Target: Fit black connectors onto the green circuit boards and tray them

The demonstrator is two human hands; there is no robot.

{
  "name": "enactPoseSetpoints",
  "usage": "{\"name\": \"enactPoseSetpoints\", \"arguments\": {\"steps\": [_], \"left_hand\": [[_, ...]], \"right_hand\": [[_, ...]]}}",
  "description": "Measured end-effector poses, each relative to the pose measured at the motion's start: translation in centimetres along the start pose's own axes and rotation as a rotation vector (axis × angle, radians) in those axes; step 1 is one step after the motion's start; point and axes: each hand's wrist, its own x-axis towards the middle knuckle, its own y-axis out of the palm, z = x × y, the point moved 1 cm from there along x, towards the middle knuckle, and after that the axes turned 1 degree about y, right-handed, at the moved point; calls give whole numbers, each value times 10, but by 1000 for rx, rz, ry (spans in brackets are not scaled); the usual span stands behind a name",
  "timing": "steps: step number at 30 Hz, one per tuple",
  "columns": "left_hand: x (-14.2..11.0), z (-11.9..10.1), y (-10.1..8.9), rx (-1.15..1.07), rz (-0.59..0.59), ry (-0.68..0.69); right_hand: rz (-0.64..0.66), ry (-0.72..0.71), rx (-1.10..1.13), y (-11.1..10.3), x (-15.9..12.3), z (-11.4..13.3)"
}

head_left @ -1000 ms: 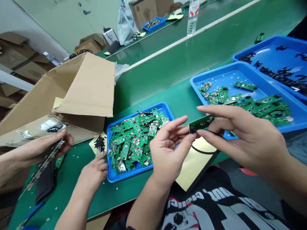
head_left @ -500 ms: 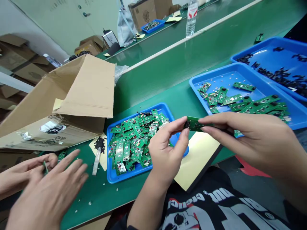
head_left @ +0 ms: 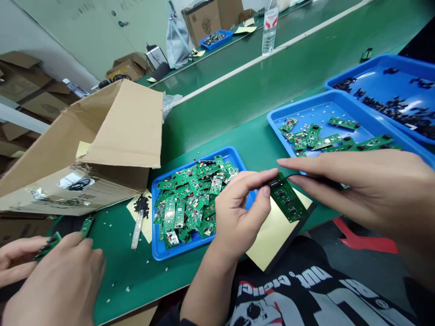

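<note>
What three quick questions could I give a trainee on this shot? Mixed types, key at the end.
1. Fill in: The left hand pinches the ____ between thumb and index finger.

2. Multiple choice: What is heaped in the tray by that hand?
A) screws
B) boards
C) pens

3. True or false: The bottle stands upright.

Key:
1. board
2. B
3. True
</note>
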Motion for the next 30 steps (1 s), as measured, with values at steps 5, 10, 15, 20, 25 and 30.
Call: {"name": "enactPoseSetpoints", "arguments": {"steps": [5,10,15,20,25,30], "left_hand": [[0,1,2,-67,10,-13],[1,-1,2,-40,-29,-21],[1,-5,-2,6,10,-25],[3,-8,-3,-25,-47,-121],[8,-9,-3,-163,-68,-205],[10,-7,-7,-99,-8,-197]], "right_hand": [[8,19,22,3,-2,4],[9,38,59,5,-2,5],[8,68,53,2,1,7],[8,69,29,1,3,7],[18,54,55,-3,3,6],[15,16,8,-7,2,6]]}}
